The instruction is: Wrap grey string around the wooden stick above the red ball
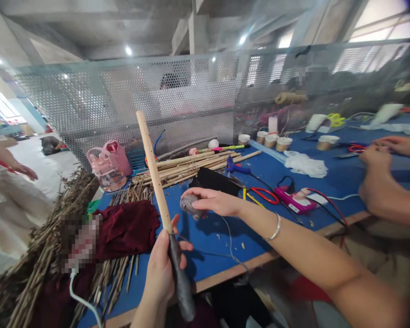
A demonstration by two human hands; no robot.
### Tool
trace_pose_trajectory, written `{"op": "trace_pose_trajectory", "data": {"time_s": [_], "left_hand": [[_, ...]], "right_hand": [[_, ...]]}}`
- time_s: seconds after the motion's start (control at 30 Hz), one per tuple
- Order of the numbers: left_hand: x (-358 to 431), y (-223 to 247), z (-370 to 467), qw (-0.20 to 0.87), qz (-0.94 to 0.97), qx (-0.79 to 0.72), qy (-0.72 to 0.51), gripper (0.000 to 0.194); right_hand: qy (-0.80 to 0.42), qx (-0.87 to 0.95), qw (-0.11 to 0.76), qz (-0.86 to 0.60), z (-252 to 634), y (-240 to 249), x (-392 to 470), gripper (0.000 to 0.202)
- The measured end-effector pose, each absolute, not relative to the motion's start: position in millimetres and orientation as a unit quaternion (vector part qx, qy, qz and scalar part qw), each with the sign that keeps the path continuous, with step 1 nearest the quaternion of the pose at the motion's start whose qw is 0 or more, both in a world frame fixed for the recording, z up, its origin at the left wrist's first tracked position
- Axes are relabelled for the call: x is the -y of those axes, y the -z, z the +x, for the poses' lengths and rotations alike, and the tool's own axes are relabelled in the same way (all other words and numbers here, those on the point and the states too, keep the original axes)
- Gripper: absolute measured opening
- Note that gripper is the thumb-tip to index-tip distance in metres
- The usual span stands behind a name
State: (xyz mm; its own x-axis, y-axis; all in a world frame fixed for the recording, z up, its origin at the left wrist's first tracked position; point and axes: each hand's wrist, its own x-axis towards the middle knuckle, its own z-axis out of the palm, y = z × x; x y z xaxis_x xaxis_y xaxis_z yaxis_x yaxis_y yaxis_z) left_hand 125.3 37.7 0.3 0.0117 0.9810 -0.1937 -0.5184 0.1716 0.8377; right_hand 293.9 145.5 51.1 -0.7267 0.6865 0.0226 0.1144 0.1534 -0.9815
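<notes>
A pale wooden stick stands tilted in front of me, its lower part covered in dark grey wrapping. My left hand is closed around it near where the grey part begins. Just right of the stick, my right hand holds a ball of grey yarn above the blue table. A thin grey strand runs near the stick's wrapped part and across the tabletop.
Thin sticks, dark red cloth and a pink bag lie left and behind. A blue glue gun, red-handled tool and pink power strip are to the right. Another person's hands work at far right.
</notes>
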Motion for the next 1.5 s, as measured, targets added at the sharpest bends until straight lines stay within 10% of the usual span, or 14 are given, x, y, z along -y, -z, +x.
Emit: {"op": "trace_pose_trajectory", "data": {"time_s": [0.33, 0.6, 1.0, 1.27, 1.5], "left_hand": [[-36, 2, 132, 0.723, 0.272, -0.324, -0.547, 0.028], [-35, 3, 104, 0.711, 0.217, -0.305, -0.596, 0.022], [-30, 4, 98, 0.682, 0.209, -0.333, -0.617, 0.023], [-30, 9, 95, 0.669, 0.203, -0.357, -0.619, 0.025], [-30, 10, 102, 0.668, 0.216, -0.381, -0.601, 0.027]], "right_hand": [[-0.667, 0.597, 0.357, -0.267, 286, -34, -130, 0.035], [-0.860, 0.453, 0.230, -0.057, 342, -7, -154, 0.045], [-0.664, 0.511, 0.396, -0.375, 330, 1, -154, 0.049], [-0.769, 0.428, 0.420, -0.223, 354, 3, -177, 0.052], [-0.532, 0.567, 0.445, -0.444, 370, -18, -218, 0.028]]}}
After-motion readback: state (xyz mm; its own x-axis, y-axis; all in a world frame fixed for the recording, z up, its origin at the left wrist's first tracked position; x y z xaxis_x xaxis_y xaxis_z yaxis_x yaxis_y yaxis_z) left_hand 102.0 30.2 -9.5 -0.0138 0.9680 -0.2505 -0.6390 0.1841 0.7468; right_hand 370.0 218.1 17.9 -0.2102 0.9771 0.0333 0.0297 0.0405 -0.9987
